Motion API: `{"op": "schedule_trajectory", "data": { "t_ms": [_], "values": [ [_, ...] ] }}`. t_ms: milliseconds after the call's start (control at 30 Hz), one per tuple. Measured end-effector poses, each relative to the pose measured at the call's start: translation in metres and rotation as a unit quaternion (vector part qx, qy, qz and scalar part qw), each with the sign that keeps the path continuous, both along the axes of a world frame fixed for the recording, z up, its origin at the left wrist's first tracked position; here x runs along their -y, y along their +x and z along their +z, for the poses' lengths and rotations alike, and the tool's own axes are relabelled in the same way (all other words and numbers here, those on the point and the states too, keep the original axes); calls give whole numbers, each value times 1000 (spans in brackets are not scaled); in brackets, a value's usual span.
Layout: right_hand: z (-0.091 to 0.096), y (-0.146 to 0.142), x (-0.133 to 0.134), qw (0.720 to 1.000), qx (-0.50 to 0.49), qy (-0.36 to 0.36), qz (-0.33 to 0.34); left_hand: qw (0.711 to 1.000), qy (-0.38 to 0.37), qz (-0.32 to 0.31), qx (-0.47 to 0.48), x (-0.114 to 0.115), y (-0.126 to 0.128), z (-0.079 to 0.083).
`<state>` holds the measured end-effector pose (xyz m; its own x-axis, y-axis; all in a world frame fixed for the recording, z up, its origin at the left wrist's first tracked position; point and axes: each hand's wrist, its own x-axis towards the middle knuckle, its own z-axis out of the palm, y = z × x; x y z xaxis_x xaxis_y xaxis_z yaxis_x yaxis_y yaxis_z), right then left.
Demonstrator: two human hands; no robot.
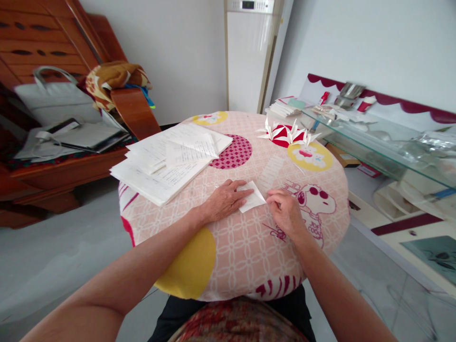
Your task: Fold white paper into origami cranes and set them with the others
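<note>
A small folded piece of white paper [253, 201] lies on the patterned tablecloth, turned with one corner toward my right. My left hand [225, 200] rests on its left side, index finger stretched across the paper and the other fingers loosely bent. At the paper's right corner, my right hand [283, 208] has thumb and index finger pinched together; its other fingers are curled in. Beyond the hands, a pale paper strip [271, 172] lies on the cloth. Several white folded paper cranes [288, 134] stand at the far right of the table.
A stack of written sheets [160, 183] covers the table's left part. To the right, a glass shelf [384, 147] holds cups and clutter close to the table edge. A wooden bench [71, 164] with a grey bag [59, 102] stands at left. A white upright cabinet [247, 57] is behind.
</note>
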<state>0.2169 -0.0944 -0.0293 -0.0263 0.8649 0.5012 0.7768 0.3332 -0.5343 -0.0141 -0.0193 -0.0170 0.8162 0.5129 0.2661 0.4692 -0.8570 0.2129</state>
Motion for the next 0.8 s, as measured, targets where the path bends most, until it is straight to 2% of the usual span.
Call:
{"op": "schedule_trajectory", "data": {
  "t_ms": [200, 467, 700, 800],
  "values": [
    [0, -1, -1, 1000, 2, -7, 5, 1000, 0, -2, 7, 0, 0, 0],
    [9, -3, -12, 999, 20, -43, 13, 1000, 11, 4, -1, 2, 2, 2],
    [7, -11, -15, 996, 82, -18, -13, 1000, 10, 4, 0, 2, 1, 2],
    [7, -14, -13, 998, 69, -3, -9, 1000, 9, 3, 5, 1, 1, 1]
  ]
}}
